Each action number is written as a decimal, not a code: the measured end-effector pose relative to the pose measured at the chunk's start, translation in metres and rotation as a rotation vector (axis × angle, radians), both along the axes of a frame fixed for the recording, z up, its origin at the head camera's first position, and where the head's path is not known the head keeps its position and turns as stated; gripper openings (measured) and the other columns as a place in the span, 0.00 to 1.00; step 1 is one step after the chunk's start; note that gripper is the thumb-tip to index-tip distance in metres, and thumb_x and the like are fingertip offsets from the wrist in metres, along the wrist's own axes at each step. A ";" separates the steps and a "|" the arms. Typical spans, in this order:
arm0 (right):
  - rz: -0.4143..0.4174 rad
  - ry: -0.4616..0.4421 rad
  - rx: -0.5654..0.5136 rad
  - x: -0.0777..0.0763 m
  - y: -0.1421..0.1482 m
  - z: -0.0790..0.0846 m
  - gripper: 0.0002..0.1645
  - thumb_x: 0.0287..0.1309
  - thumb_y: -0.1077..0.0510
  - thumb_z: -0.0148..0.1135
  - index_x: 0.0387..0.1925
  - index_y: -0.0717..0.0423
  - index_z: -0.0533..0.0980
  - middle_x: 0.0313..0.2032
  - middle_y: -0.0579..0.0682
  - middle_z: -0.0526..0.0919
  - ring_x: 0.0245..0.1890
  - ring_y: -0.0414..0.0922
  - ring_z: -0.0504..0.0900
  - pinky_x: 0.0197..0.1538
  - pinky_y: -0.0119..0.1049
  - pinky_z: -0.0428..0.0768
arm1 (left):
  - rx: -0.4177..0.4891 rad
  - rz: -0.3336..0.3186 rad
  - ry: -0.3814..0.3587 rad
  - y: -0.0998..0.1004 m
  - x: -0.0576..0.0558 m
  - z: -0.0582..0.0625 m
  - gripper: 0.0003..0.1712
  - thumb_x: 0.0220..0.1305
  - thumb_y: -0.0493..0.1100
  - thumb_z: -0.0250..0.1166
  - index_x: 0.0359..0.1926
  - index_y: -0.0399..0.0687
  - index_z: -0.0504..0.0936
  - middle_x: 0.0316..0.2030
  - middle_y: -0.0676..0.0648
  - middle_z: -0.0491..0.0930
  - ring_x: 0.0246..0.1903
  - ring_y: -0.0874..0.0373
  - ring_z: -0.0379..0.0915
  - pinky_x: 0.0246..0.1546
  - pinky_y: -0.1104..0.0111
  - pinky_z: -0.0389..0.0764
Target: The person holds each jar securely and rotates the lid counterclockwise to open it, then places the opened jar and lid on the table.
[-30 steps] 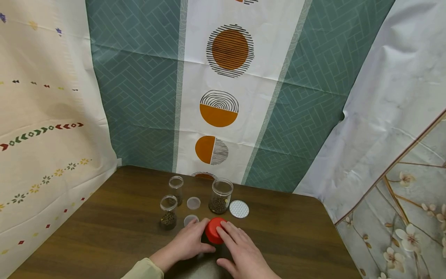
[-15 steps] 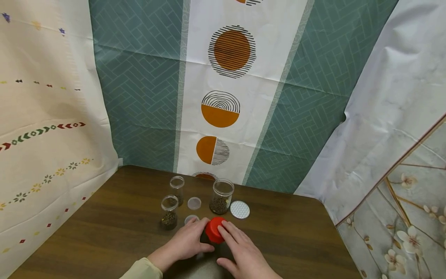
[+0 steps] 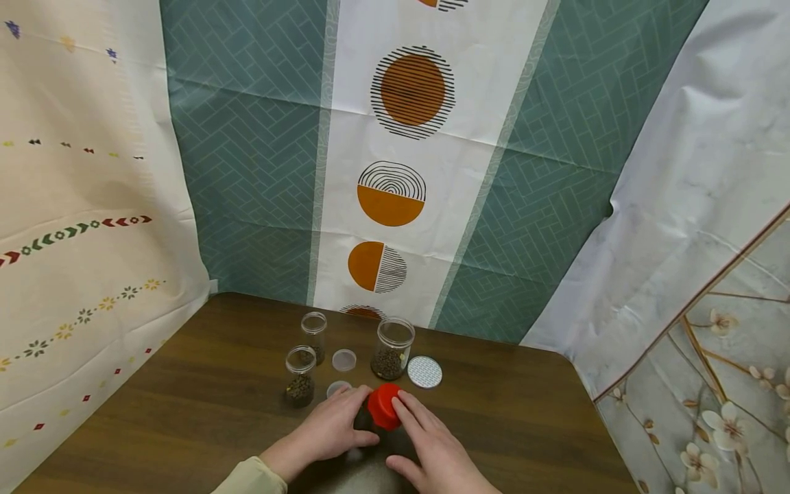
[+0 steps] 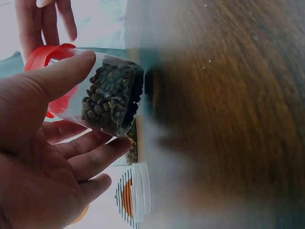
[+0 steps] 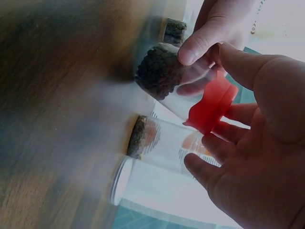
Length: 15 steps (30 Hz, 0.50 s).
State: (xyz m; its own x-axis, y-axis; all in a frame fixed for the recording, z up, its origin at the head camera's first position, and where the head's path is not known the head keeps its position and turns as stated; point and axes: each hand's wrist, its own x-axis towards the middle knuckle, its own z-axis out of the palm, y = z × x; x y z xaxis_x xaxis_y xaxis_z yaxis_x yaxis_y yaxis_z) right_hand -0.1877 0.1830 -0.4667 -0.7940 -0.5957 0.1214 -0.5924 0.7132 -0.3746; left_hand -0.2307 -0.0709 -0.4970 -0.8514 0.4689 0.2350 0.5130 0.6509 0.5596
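Observation:
My left hand (image 3: 336, 422) grips a clear jar (image 4: 112, 90) partly filled with dark, bean-like pieces. Its thumb lies along one side of the jar, its fingers along the other. A scalloped red lid (image 3: 384, 406) sits over the jar's mouth, and the jar leans slightly with its base close to the table. Fingers of my right hand (image 3: 432, 446) touch the side of the lid, fairly straight and spread, while the thumb stands apart from it. The jar's body is mostly hidden in the head view.
Two small clear jars (image 3: 300, 384) with dark contents stand uncovered at the left, beside two translucent discs (image 3: 343, 360). Beyond my hands are a larger open jar (image 3: 389, 360) and a round pale lid (image 3: 424, 371). Patterned cloth (image 3: 259, 171) hangs behind the wooden table (image 3: 524, 412).
The red lid has shifted slightly right and turned or tipped a little. My right fingers have slid from its top toward its right side. My left hand keeps its grip on the jar.

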 end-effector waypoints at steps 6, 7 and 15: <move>-0.030 -0.065 -0.021 -0.002 0.002 -0.001 0.54 0.74 0.38 0.71 0.88 0.51 0.57 0.86 0.53 0.59 0.78 0.59 0.70 0.71 0.62 0.77 | -0.011 -0.004 0.008 0.001 0.000 -0.001 0.37 0.58 0.53 0.87 0.62 0.49 0.79 0.52 0.51 0.85 0.53 0.50 0.83 0.53 0.48 0.85; -0.034 -0.075 -0.026 -0.002 0.002 -0.001 0.54 0.74 0.38 0.71 0.88 0.51 0.57 0.86 0.53 0.58 0.78 0.59 0.70 0.71 0.62 0.77 | -0.014 -0.003 0.006 0.001 0.000 -0.001 0.38 0.58 0.53 0.87 0.63 0.48 0.79 0.53 0.50 0.85 0.54 0.49 0.83 0.53 0.47 0.85; -0.043 -0.118 -0.060 -0.003 0.006 -0.004 0.56 0.74 0.36 0.71 0.88 0.53 0.56 0.85 0.56 0.58 0.78 0.61 0.70 0.69 0.61 0.79 | -0.036 0.004 -0.035 0.003 0.000 -0.001 0.43 0.58 0.53 0.87 0.67 0.45 0.78 0.58 0.43 0.86 0.58 0.43 0.82 0.56 0.44 0.84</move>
